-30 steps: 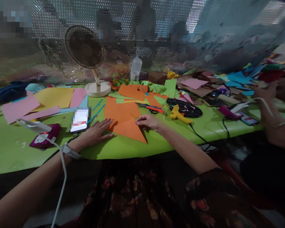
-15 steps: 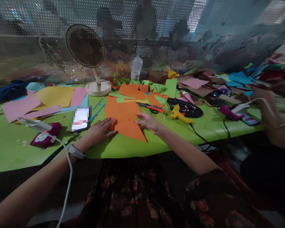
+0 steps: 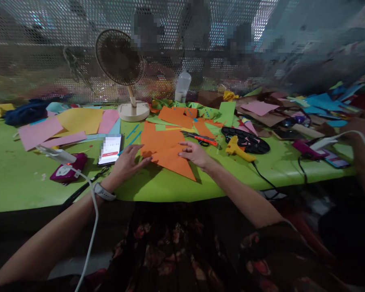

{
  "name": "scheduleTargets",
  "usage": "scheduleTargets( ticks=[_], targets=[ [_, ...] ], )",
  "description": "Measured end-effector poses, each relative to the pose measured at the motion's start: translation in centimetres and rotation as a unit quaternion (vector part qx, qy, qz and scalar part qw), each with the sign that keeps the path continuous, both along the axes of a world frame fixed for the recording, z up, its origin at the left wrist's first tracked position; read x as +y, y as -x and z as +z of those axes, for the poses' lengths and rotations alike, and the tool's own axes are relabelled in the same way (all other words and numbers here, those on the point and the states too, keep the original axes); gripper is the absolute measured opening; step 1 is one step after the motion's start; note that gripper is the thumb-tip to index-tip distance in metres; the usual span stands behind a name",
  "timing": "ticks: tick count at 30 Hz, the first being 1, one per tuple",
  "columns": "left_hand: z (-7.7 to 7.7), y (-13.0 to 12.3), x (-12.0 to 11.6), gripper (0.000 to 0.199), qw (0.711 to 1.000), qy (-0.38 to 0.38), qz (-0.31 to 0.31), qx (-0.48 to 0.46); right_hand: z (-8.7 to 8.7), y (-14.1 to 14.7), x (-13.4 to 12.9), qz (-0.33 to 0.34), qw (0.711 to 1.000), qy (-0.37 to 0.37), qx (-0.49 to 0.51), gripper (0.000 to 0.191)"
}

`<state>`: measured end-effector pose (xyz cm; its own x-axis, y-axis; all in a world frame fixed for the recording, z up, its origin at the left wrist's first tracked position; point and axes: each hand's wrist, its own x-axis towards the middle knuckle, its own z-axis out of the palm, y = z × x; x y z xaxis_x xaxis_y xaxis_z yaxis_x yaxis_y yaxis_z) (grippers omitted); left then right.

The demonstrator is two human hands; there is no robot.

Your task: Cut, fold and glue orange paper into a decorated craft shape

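- I am pressing my left hand (image 3: 128, 160) flat, fingers spread wide, on the near left edge of the orange paper (image 3: 167, 149); it is closing on nothing.
- I am resting my right hand (image 3: 195, 153) on the same sheet's right side, fingers loosely curled on the paper; whether it is pinching the edge I cannot tell.
- The orange paper is lying between my two hands on the green counter (image 3: 15, 178), its long axis running from its far end down to a point aimed right of my right wrist; both hands are equally near.
- Left of the orange paper, just beside my left hand, a phone (image 3: 110, 149) is lying.
- Right of the orange paper, the cutter (image 3: 200, 138) and yellow glue gun (image 3: 237, 149) are crowding that side.
- Nearer than the orange paper, bare counter is running to the front edge.
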<state>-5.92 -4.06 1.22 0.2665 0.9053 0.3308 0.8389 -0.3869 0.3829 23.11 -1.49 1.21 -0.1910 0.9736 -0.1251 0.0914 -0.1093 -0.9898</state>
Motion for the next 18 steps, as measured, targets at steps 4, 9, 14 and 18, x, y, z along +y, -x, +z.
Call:
scheduleTargets(
  ticks=[4, 9, 14, 18],
  targets=[
    [1.4, -0.2, 0.3, 0.062, 0.984, 0.085, 0.057, -0.145, 0.9, -1.0, 0.1, -0.029, 0.997, -0.04, 0.051, 0.046],
    [1.0, -2.2, 1.8, 0.051, 0.876, 0.287, -0.05, -0.385, 0.6, -0.7, -0.2, -0.006, 0.994, -0.098, 0.041, 0.05],
    [1.1, -4.3, 2.7, 0.041, 0.807, 0.233, -0.073, -0.538, 0.6, -0.6, -0.4, -0.057, 0.973, -0.22, -0.045, 0.076],
    [2.4, -4.5, 3.1, 0.042, 0.825, 0.155, -0.095, -0.535, 2.0, -1.1, 0.6, -0.027, 0.967, -0.246, -0.065, 0.083]
  ],
)
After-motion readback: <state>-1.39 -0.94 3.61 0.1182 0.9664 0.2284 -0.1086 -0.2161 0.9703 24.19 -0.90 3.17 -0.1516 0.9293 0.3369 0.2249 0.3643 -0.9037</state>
